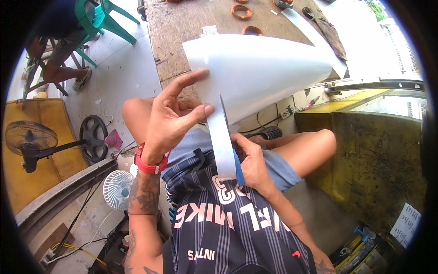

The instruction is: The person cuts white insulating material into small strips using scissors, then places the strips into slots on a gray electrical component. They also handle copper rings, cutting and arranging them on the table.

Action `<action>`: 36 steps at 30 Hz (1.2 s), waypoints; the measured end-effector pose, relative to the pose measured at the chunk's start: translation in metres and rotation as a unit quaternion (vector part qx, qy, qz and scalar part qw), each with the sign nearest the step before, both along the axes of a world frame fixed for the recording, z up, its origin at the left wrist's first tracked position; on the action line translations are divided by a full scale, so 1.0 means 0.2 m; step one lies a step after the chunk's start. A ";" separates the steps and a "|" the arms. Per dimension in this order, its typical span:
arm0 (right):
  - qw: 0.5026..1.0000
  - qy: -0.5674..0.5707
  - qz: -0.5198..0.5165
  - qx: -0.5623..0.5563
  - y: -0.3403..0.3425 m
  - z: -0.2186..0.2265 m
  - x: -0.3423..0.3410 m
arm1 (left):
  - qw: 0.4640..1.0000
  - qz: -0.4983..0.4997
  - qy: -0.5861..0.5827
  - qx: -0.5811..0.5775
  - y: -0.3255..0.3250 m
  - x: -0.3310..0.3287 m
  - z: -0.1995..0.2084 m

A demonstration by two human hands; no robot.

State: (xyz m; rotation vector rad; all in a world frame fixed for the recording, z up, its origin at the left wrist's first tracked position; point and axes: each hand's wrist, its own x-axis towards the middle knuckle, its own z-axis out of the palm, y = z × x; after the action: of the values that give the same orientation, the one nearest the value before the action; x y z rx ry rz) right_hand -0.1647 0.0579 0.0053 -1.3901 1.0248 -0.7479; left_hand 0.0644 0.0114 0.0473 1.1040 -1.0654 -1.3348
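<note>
A large, glossy white sheet curves over the edge of the wooden table and toward my lap. My left hand grips its left edge, thumb on the surface near the cut and index finger stretched along it. In my right hand is a pair of scissors with blue handles, its blade pointing away from me along the sheet. A narrow strip, partly parted from the sheet, hangs down beside the scissors over my shirt. The right fingers partly hide the handles.
On the wooden table lie several copper wire coils, a tape roll and a dark cloth. A seated person is by a green chair. A black fan and white fan stand left.
</note>
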 end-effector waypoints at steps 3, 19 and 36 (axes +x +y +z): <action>0.999 0.015 0.004 0.046 0.00 -0.01 0.01 | 1.000 0.009 0.012 -0.007 0.02 -0.01 -0.02; 0.998 0.030 -0.011 0.051 -0.01 0.02 0.02 | 0.999 -0.019 0.032 0.033 0.06 -0.02 -0.01; 0.998 -0.005 -0.015 0.061 0.02 -0.01 0.00 | 1.000 0.031 -0.004 -0.004 0.00 -0.04 -0.01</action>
State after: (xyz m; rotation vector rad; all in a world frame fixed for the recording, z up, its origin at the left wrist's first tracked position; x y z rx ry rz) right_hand -0.1656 0.0611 0.0029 -1.2680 1.0676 -0.7011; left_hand 0.0562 0.0122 0.0462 1.1287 -1.0340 -1.2777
